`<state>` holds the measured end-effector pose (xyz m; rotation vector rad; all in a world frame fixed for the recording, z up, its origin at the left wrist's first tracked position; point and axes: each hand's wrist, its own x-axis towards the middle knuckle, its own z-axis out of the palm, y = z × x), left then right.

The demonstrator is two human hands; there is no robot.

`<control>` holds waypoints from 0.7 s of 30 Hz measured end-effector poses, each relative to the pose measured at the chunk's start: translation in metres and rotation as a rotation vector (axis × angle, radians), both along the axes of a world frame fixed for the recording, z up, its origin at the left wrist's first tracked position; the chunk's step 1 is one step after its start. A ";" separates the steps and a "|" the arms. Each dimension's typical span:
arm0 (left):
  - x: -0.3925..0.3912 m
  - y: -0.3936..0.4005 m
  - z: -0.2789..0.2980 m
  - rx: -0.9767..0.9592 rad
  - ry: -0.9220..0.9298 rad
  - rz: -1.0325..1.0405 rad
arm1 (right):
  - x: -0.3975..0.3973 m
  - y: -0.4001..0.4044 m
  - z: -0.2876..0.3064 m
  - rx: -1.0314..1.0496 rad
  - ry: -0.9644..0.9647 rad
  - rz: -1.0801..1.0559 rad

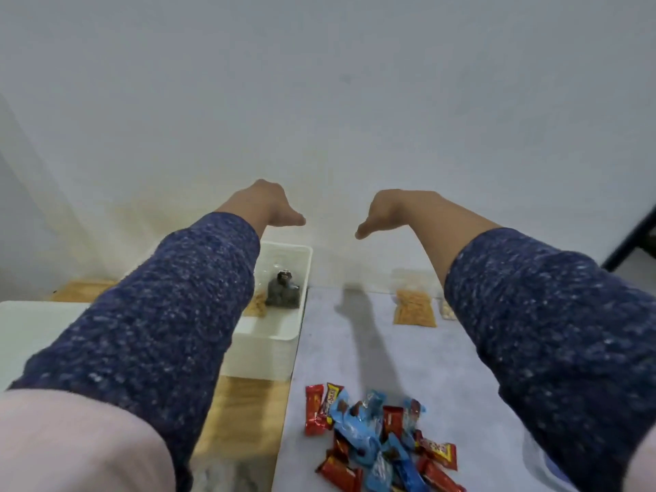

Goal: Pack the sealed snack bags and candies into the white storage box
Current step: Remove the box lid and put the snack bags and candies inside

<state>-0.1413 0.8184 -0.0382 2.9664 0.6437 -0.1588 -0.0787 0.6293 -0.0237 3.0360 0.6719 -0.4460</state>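
Observation:
Both arms in blue speckled sleeves stretch forward, raised above the table. My left hand (269, 205) hangs over the far end of the white storage box (277, 353); my right hand (387, 213) is to its right. Both point away, thumbs out, fingers hidden, nothing visible in them. The box holds a clear bag of dark snacks (283, 290) and a tan snack bag (257, 305) partly behind my left sleeve. A sealed bag of tan snacks (413, 308) lies on the grey cloth (355, 349). A pile of red and blue candies (380, 442) lies near me.
A pale snack bag (446, 310) peeks out beside my right sleeve. A white lid or panel (32, 335) lies at the left on the wooden table (245, 413). The plain wall (319, 101) rises right behind the table.

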 end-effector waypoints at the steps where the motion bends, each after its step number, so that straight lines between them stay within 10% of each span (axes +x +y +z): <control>1: -0.003 -0.017 0.002 -0.005 -0.007 -0.009 | -0.003 -0.018 0.004 -0.007 -0.014 -0.004; 21: 0.067 -0.215 -0.044 -0.076 0.089 -0.362 | 0.026 -0.239 -0.028 -0.040 0.012 -0.372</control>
